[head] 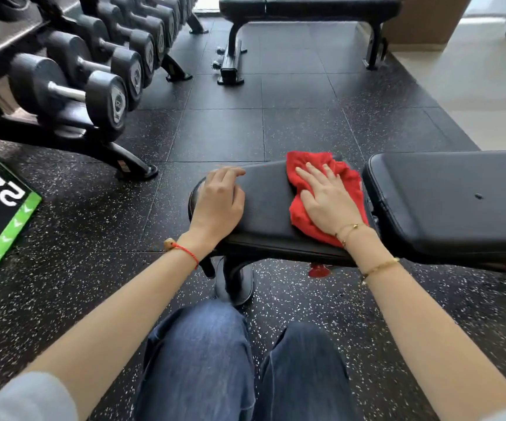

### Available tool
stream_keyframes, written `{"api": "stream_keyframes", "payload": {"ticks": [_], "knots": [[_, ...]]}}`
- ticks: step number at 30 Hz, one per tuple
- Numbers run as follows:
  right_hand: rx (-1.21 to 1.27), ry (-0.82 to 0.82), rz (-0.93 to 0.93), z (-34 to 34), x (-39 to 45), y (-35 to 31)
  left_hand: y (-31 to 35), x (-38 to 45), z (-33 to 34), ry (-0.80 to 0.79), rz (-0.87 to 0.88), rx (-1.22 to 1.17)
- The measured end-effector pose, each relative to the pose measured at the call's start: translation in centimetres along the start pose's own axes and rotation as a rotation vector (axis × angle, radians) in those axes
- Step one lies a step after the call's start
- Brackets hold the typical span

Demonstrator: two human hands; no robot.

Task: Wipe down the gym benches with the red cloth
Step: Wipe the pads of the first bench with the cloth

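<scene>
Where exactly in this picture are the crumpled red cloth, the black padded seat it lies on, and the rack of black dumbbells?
Crumpled red cloth [299, 217]: head view, on its lower left fold.
Black padded seat [267, 202]: head view, on bare padding between the hands.
Rack of black dumbbells [106, 100]: head view, on the nearest dumbbell's end.

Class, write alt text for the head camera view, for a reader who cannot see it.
A person's right hand presses a red cloth flat on a black gym bench seat, while the left hand rests on the seat's other end. A rack of dumbbells stands to the left, and a second bench lies ahead.
</scene>
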State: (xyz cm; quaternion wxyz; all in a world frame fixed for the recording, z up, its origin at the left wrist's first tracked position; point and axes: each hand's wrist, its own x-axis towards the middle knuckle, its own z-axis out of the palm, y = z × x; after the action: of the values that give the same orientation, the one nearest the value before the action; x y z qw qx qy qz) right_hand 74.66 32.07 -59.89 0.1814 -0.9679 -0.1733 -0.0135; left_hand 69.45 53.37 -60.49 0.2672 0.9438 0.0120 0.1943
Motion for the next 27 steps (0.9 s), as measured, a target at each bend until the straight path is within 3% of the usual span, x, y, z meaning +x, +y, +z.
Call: {"api": "stream_keyframes", "payload": {"ticks": [3, 7, 14, 18, 24, 27], "knots": [[-0.038, -0.018, 0.073, -0.4, 4.1, 0.7, 0.4, 0.2, 1.4, -0.015, -0.016, 0.044], [-0.056, -0.054, 0.037, -0.5, 6.3, 0.3, 0.4, 0.1, 2.0, 0.029, -0.021, 0.108], [0.014, 0.003, -0.134, -0.5, -3.4, 1.1, 0.1, 0.1, 2.2, 0.047, -0.029, 0.138], [0.051, 0.032, -0.038, -1.0, -5.0, 2.7, 0.3, 0.0, 2.1, 0.031, -0.034, 0.151], [0.030, 0.007, 0.193, -1.3, 2.6, 3.4, 0.3, 0.1, 2.1, 0.028, -0.034, 0.160], [-0.054, 0.020, 0.158, -0.3, 3.9, 1.2, -0.1, 0.2, 2.2, 0.043, -0.036, 0.135]]}}
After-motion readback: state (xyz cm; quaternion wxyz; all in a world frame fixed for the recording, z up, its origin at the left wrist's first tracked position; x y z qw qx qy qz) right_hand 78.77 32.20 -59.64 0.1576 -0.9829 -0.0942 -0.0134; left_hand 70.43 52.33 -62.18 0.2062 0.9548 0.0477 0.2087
